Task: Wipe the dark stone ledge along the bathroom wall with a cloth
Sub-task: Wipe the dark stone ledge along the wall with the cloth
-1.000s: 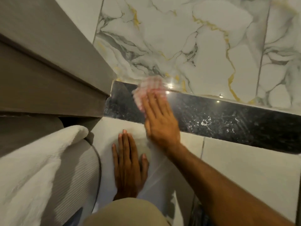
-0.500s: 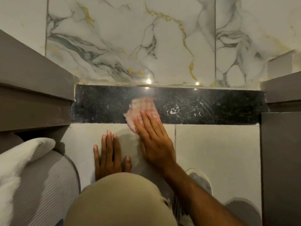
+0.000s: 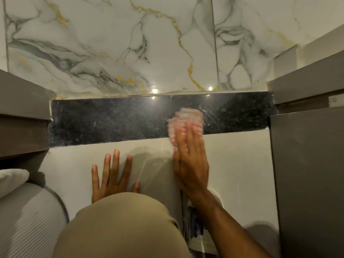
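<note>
The dark speckled stone ledge [image 3: 111, 121] runs across the wall below the marble tiles. A pink checked cloth [image 3: 186, 118], blurred by motion, lies on the ledge right of its middle. My right hand [image 3: 189, 161] presses flat on the cloth, with the fingertips on the ledge's front edge. Lower left, my left hand [image 3: 111, 174] rests flat with spread fingers on the pale tiled face below the ledge and holds nothing. My knee in beige cloth hides the left wrist.
Grey cabinet fronts flank the ledge, one on the left [image 3: 22, 116] and one on the right [image 3: 307, 164]. A white towel [image 3: 11, 177] lies over a ribbed grey bin [image 3: 31, 220] at the lower left. White-and-gold marble tiles [image 3: 149, 43] rise behind the ledge.
My right hand has slid the cloth to the right along the ledge, from near its left end to past its middle. The left hand's fingers have spread apart.
</note>
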A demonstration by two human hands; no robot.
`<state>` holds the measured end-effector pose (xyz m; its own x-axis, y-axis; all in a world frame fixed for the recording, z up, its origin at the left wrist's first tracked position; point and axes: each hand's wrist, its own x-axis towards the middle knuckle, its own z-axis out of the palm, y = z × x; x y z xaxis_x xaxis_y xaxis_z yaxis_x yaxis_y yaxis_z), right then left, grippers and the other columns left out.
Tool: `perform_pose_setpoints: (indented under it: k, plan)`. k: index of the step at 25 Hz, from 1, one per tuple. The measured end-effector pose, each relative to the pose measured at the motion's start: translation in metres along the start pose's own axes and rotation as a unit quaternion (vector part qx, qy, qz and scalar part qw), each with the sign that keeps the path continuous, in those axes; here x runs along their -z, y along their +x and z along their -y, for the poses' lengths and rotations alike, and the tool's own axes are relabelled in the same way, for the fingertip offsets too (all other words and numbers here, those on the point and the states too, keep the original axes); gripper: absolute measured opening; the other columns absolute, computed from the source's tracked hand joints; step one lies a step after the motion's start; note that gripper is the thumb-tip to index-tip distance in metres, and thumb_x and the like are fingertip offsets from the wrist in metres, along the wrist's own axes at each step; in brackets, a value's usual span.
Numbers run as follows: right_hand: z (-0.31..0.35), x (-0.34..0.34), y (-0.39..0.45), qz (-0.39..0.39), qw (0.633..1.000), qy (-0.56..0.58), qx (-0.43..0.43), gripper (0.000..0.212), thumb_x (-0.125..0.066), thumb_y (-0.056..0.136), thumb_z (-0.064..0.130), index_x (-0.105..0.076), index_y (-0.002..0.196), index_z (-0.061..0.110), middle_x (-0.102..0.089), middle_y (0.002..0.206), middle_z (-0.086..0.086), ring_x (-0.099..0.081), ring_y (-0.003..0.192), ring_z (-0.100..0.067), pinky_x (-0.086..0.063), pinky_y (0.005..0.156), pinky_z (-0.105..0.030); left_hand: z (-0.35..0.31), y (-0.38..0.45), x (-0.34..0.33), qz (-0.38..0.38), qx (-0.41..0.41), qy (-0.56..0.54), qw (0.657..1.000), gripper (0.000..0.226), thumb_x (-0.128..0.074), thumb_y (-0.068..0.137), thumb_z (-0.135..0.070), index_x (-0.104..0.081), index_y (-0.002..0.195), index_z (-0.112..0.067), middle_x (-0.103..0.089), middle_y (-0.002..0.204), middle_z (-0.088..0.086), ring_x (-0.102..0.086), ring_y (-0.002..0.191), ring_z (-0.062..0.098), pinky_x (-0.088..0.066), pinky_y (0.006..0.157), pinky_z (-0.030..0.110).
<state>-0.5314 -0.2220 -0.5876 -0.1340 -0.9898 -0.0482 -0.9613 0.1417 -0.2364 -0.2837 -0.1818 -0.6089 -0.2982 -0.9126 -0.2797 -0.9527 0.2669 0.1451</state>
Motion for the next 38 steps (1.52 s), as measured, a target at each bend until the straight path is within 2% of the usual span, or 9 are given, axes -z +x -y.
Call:
perform_pose_setpoints:
  k: [4, 6, 9, 15, 20, 25, 30, 35, 38]
  plan:
    - [-0.005, 0.007, 0.048, -0.017, 0.986, 0.056, -0.158, 0.064, -0.046, 0.115, 0.027, -0.021, 0.173, 0.011, -0.015, 0.182, -0.014, -0.014, 0.17, -0.03, -0.016, 0.139, -0.037, -0.009, -0.002, 0.01, 0.008, 0.032, -0.031, 0.999, 0.091, -0.005, 0.108, -0.072, -0.04, 0.167, -0.011, -0.035, 0.173, 0.03, -0.036, 0.157, 0.055, -0.027, 0.12, 0.084]
    - [-0.001, -0.001, 0.064, -0.001, 0.994, 0.066, -0.084, 0.065, -0.049, 0.115, 0.027, -0.025, 0.172, 0.01, -0.022, 0.18, -0.016, -0.021, 0.169, -0.032, -0.016, 0.137, -0.037, -0.011, 0.002, 0.011, 0.012, 0.03, -0.034, 0.999, 0.093, -0.006, 0.107, -0.076, -0.036, 0.168, -0.013, -0.032, 0.174, 0.03, -0.031, 0.158, 0.055, -0.023, 0.122, 0.084]
    - [-0.014, -0.003, 0.022, -0.023, 0.999, -0.012, 0.02, 0.056, -0.056, 0.112, 0.017, -0.042, 0.164, 0.004, -0.038, 0.171, -0.025, -0.034, 0.163, -0.039, -0.038, 0.132, -0.053, -0.029, 0.013, 0.01, -0.007, -0.004, -0.028, 1.0, 0.091, -0.008, 0.108, -0.073, -0.04, 0.167, -0.012, -0.033, 0.174, 0.031, -0.032, 0.158, 0.055, -0.026, 0.121, 0.083]
    - [-0.055, 0.013, 0.062, -0.028, 0.989, -0.002, -0.143, 0.069, -0.033, 0.117, 0.034, 0.0, 0.174, 0.014, -0.002, 0.184, -0.015, -0.004, 0.171, -0.031, -0.013, 0.141, -0.047, -0.075, 0.052, -0.012, -0.069, -0.069, 0.001, 0.995, 0.082, -0.038, 0.108, -0.065, -0.024, 0.175, -0.02, -0.014, 0.184, 0.02, -0.013, 0.17, 0.042, -0.011, 0.135, 0.07]
    - [-0.058, 0.008, 0.028, 0.067, 0.998, -0.008, 0.012, 0.068, -0.036, 0.115, 0.035, -0.009, 0.175, 0.018, -0.004, 0.184, -0.011, -0.004, 0.172, -0.025, -0.009, 0.141, -0.044, -0.074, 0.056, -0.023, -0.104, -0.079, 0.017, 0.991, 0.082, -0.034, 0.108, -0.068, -0.02, 0.176, -0.023, -0.012, 0.185, 0.017, -0.011, 0.171, 0.038, -0.002, 0.137, 0.064]
    - [-0.078, 0.023, 0.049, 0.0, 0.99, -0.018, -0.143, 0.067, -0.036, 0.116, 0.029, -0.006, 0.175, 0.017, -0.005, 0.184, -0.013, -0.007, 0.171, -0.031, -0.014, 0.14, -0.048, -0.077, 0.06, -0.021, -0.112, -0.085, -0.008, 0.99, 0.083, -0.032, 0.109, -0.069, -0.023, 0.175, -0.021, -0.015, 0.184, 0.017, -0.009, 0.172, 0.037, -0.001, 0.137, 0.064]
    - [-0.065, 0.014, 0.032, 0.052, 0.998, -0.021, 0.018, 0.069, -0.037, 0.116, 0.031, -0.004, 0.175, 0.017, 0.002, 0.184, -0.008, -0.001, 0.172, -0.026, -0.009, 0.141, -0.044, -0.083, 0.074, -0.021, -0.11, -0.103, -0.009, 0.989, 0.085, -0.03, 0.108, -0.071, -0.024, 0.175, -0.019, -0.013, 0.184, 0.019, -0.004, 0.171, 0.036, 0.0, 0.137, 0.063]
    - [-0.1, 0.025, 0.035, 0.012, 0.99, -0.034, -0.138, 0.065, -0.029, 0.117, 0.034, -0.005, 0.175, 0.014, -0.004, 0.184, -0.011, -0.004, 0.172, -0.026, -0.017, 0.14, -0.047, -0.083, 0.076, -0.021, -0.119, -0.112, -0.01, 0.987, 0.087, -0.025, 0.108, -0.074, -0.025, 0.175, -0.017, -0.015, 0.184, 0.02, -0.005, 0.171, 0.036, 0.001, 0.137, 0.062]
    - [-0.097, 0.018, 0.074, 0.004, 0.995, -0.042, -0.093, 0.065, -0.032, 0.117, 0.031, -0.007, 0.175, 0.012, -0.007, 0.184, -0.014, -0.007, 0.172, -0.029, -0.015, 0.14, -0.048, -0.082, 0.078, -0.025, -0.128, -0.115, 0.001, 0.985, 0.087, -0.028, 0.108, -0.072, -0.021, 0.176, -0.018, -0.013, 0.184, 0.019, -0.003, 0.172, 0.035, 0.002, 0.138, 0.062]
